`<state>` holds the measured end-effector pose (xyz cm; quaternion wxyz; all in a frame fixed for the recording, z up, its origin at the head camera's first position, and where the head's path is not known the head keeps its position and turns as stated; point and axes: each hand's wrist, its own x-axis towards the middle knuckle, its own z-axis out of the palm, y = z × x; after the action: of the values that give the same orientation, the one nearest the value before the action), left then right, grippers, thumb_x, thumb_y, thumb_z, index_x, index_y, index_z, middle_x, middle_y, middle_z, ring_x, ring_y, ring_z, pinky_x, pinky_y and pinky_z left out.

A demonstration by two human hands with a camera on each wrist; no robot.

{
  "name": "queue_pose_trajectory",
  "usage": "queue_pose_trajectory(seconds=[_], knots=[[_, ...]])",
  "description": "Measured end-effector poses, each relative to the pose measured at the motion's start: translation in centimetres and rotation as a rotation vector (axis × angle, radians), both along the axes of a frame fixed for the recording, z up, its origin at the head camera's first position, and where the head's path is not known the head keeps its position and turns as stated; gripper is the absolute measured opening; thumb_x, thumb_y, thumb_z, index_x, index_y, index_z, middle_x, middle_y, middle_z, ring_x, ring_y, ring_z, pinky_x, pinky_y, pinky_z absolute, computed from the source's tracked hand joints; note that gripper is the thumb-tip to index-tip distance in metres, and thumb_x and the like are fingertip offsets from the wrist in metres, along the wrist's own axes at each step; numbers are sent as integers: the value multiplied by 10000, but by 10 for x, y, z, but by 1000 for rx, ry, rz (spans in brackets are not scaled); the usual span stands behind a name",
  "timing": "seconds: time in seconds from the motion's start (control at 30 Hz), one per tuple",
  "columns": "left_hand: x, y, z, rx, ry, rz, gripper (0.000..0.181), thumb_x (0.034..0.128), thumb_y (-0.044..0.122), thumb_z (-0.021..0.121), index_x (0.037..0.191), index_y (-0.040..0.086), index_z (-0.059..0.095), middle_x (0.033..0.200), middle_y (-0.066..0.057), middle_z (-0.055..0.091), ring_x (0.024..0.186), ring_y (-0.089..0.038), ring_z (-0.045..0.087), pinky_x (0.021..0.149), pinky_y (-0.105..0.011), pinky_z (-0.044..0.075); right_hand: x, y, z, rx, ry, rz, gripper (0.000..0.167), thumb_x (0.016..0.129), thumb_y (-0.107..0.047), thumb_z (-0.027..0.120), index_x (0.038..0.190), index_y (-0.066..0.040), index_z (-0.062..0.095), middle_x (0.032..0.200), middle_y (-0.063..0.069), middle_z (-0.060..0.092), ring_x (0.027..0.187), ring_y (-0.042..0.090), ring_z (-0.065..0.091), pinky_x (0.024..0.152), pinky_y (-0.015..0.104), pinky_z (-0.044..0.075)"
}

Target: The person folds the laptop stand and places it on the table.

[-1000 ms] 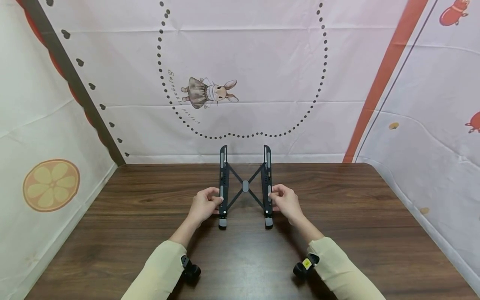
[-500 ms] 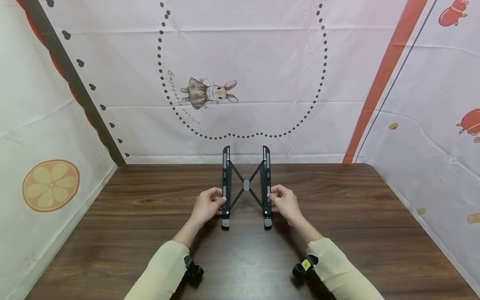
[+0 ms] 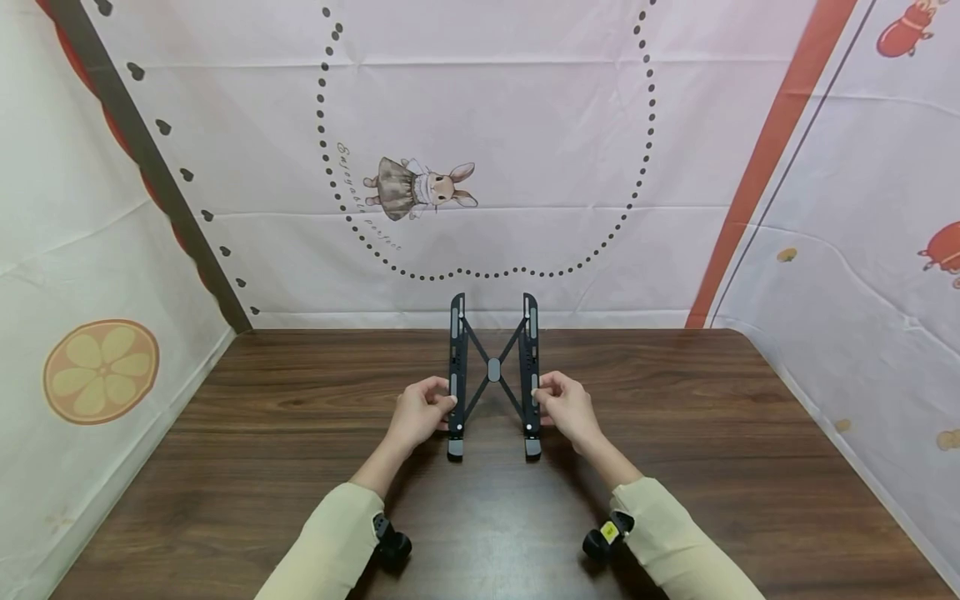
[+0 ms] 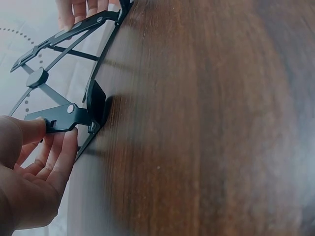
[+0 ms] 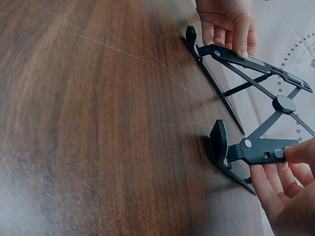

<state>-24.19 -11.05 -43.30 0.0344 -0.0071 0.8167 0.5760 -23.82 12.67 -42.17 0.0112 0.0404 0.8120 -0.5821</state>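
Laptop stand: stands on counter, narrower than a second ago
Left hand: pinches left rail between thumb and fingers
Right hand: pinches right rail likewise

Soft, moderate light; pale glare on the brown table at lower centre of the head view, shadows beside both forearms; wrist views hazier.

Obs.: I see a dk brown table, wood-grain, light glare nr me. Creased white cloth hangs behind, w/ rabbit print turned sideways. Orange-slice print to my L; red stripe R of rabbit, diag.
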Motion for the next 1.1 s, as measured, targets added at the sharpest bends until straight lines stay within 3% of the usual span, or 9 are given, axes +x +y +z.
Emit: queue_pose_trajectory(seconds=[0.47, 0.87, 1.1], knots=[[0, 7, -2, -15, 21, -24, 230, 873, 73, 602, 1099, 31, 606, 777, -84, 656, 626, -144, 620, 555, -290, 545, 2, -5, 0, 2, -6, 27, 182, 882, -95, 569, 1045, -18, 597, 928, 93, 607, 717, 167, 630, 659, 361, 554], [1, 14, -4, -16, 39, -2, 163, 864, 66, 615, 1027, 63, 621, 777, -82, 662, 595, -136, 616, 537, -286, 542, 2, -8, 0, -26, 0, 39, 156, 889, -92, 563, 1030, -44, 607, 922, 98, 615, 711, 177, 636, 661, 372, 554], [1, 16, -4, -13, 41, -12, 202, 867, 69, 613, 1065, 29, 611, 793, -94, 667, 597, -137, 616, 539, -282, 542, 3, -11, 1, -29, 5, 51, 163, 891, -87, 557, 1034, -20, 598, 908, 105, 610, 713, 179, 629, 670, 392, 552]])
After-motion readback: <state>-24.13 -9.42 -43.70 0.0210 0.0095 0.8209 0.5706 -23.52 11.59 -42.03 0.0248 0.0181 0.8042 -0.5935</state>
